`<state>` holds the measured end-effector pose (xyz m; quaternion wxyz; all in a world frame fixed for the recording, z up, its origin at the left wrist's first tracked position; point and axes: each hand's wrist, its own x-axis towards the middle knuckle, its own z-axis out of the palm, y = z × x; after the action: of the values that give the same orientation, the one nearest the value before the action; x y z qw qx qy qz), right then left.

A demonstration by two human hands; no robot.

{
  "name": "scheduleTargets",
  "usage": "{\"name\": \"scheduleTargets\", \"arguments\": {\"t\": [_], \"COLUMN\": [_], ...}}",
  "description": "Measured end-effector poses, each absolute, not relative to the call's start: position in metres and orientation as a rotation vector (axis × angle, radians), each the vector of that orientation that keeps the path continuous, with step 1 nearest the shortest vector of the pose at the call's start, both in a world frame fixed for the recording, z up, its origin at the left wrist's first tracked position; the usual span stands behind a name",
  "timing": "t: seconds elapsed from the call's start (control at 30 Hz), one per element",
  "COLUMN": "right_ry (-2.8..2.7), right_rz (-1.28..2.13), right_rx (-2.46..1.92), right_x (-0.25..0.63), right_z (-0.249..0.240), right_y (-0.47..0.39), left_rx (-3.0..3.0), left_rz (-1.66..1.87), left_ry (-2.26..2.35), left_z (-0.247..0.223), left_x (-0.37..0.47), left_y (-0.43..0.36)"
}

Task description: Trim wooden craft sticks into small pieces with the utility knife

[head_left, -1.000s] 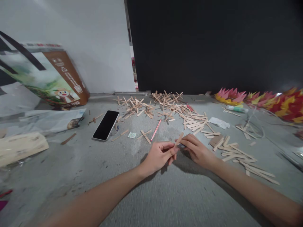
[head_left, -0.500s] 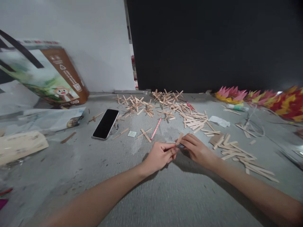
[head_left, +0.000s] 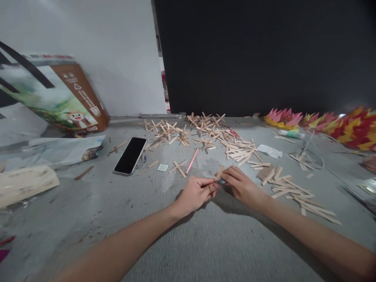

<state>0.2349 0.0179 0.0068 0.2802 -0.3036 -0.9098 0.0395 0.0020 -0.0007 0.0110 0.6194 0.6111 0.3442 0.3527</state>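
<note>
Both hands meet low over the grey table. My left hand pinches the near end of a short wooden stick that points up and away. My right hand has its fingertips on the same stick and on a small dark piece, too small to identify, between the hands. Loose wooden sticks lie just right of my right hand. Farther back sits a heap of sticks glued into crosses, and a single cross lies ahead of my left hand.
A black phone lies face up at left centre, a pink pencil beside it. A tilted printed carton and papers occupy the left. Pink, red and yellow paper flowers line the back right, with a glue tube and thin wires.
The hands stay joined on the stick with only small finger movement. The view has shifted slightly.
</note>
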Motion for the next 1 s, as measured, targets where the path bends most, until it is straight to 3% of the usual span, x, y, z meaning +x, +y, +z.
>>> {"name": "scheduleTargets", "arguments": {"t": [1.0], "right_ry": [-2.448], "right_rz": [-0.033], "right_rx": [-0.974], "right_x": [0.2351], "right_z": [0.0032], "right_y": [0.0223], "left_rx": [1.134], "left_rz": [0.926], "left_ry": [0.723], "left_z": [0.017], "left_x": [0.0026], "left_y": [0.0055]}}
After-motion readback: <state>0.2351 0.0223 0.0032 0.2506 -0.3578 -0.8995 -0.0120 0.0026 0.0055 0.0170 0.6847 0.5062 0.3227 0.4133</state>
